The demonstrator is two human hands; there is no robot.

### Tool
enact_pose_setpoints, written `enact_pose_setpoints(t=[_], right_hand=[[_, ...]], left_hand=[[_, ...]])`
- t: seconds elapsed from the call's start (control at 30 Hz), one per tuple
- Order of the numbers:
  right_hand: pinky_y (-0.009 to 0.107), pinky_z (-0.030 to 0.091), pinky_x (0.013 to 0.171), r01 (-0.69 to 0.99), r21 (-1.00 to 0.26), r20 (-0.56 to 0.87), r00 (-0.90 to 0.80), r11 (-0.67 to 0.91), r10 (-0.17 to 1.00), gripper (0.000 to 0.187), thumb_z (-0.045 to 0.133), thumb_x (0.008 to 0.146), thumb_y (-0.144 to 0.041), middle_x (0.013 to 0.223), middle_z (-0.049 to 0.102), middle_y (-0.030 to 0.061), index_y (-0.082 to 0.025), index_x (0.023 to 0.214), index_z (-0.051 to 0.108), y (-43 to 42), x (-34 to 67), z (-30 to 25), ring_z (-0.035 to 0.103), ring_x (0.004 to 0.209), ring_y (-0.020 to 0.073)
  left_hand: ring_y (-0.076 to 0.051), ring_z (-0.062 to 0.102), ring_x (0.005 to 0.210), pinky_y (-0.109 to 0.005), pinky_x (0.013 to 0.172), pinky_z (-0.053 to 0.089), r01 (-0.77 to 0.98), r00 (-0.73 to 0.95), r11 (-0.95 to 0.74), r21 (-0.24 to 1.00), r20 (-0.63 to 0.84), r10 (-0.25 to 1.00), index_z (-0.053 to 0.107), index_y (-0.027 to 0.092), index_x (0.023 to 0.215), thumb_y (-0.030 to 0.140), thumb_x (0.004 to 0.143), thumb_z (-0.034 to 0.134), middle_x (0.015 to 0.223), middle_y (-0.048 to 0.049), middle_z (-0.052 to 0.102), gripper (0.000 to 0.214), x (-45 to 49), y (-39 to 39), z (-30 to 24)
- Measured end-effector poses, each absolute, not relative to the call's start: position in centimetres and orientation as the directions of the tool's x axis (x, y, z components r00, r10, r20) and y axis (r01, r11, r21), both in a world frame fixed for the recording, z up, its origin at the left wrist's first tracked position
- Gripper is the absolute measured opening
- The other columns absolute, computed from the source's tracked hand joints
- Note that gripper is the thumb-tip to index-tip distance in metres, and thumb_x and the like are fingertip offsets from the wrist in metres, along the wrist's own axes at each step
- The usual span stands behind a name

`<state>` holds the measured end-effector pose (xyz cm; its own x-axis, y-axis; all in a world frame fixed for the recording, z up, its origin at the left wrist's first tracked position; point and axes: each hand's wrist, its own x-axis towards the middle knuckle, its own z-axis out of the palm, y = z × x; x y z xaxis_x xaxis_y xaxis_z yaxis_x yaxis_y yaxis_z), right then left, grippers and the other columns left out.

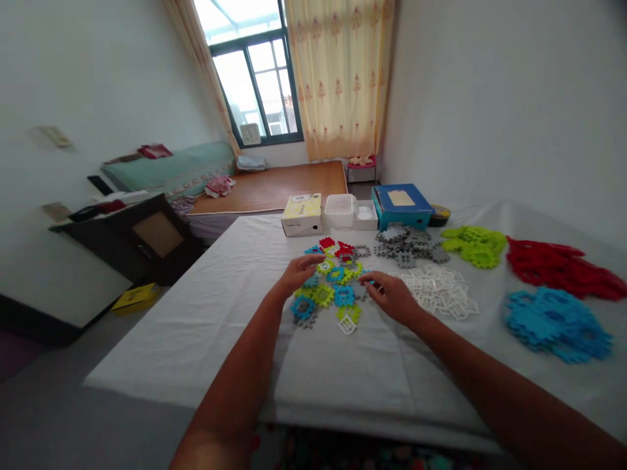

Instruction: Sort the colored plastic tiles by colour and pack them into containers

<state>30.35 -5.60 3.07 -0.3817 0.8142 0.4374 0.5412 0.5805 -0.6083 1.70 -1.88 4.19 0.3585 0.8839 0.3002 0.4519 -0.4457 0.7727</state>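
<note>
A flat patchwork of joined plastic tiles in blue, lime, red, grey and white lies on the white table cloth. My left hand rests on its left edge, fingers curled over the tiles. On the patchwork's right edge, my right hand pinches a small blue tile. A loose white tile lies at the near edge.
Piles of loose tiles sit to the right: grey, white, lime, red, blue. A yellow-white box, clear tubs and a blue box line the far edge. A bed stands beyond.
</note>
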Motion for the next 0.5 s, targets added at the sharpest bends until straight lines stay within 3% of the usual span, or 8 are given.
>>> enact_pose_setpoints(t=[0.1,0.17,0.27,0.43,0.5], right_hand=[[0.034,0.052,0.082,0.545,-0.539,0.49,-0.417,0.642,0.765,0.027,0.049,0.092,-0.027,0.108,0.07,0.0073,-0.021,0.113,0.064,-5.9,29.8,1.3,0.064,0.088,0.0187],[0.042,0.047,0.094,0.565,-0.437,0.502,-0.493,0.7,0.711,0.034,0.054,0.091,-0.03,0.12,0.066,0.0099,-0.02,0.124,0.06,-6.2,29.4,0.6,0.057,0.108,0.0245],[0.048,0.042,0.099,0.6,-0.331,0.45,-0.578,0.728,0.681,0.048,0.061,0.089,-0.034,0.131,0.06,0.0113,-0.021,0.134,0.053,-6.4,28.6,0.3,0.047,0.123,0.0295],[0.045,0.04,0.097,0.611,-0.304,0.401,-0.614,0.731,0.68,0.034,0.063,0.089,-0.033,0.131,0.06,0.0084,-0.024,0.122,0.062,-6.5,28.0,0.7,0.05,0.119,0.0267],[0.043,0.039,0.098,0.586,-0.318,0.427,-0.612,0.745,0.665,0.039,0.064,0.088,-0.033,0.132,0.059,0.0082,-0.024,0.125,0.059,-6.6,28.1,0.9,0.048,0.121,0.0259]], left_hand=[[-0.021,0.066,0.102,-0.039,0.093,0.052,0.525,0.043,-0.295,0.798,0.321,0.946,0.071,0.018,0.107,0.019,0.078,0.048,0.105,-0.0051,0.074,0.037,0.0,-1.2,1.8],[-0.02,0.066,0.097,-0.038,0.093,0.053,0.585,-0.057,-0.235,0.777,0.328,0.943,0.074,0.02,0.097,0.016,0.074,0.048,0.099,-0.0024,0.075,0.034,-0.6,-1.0,0.5],[-0.018,0.066,0.095,-0.036,0.094,0.052,0.616,-0.051,-0.235,0.752,0.335,0.941,0.074,0.021,0.092,0.013,0.072,0.048,0.097,-0.0006,0.075,0.034,-0.9,-0.8,-0.4],[-0.017,0.067,0.092,-0.033,0.092,0.052,0.654,0.027,-0.296,0.696,0.369,0.929,0.074,0.022,0.089,0.013,0.071,0.045,0.095,0.0,0.075,0.035,-0.8,-0.7,-0.2],[-0.017,0.067,0.094,-0.033,0.092,0.052,0.657,0.038,-0.31,0.688,0.38,0.924,0.073,0.022,0.088,0.013,0.07,0.044,0.095,-0.0002,0.074,0.036,-0.9,-0.6,0.1]])
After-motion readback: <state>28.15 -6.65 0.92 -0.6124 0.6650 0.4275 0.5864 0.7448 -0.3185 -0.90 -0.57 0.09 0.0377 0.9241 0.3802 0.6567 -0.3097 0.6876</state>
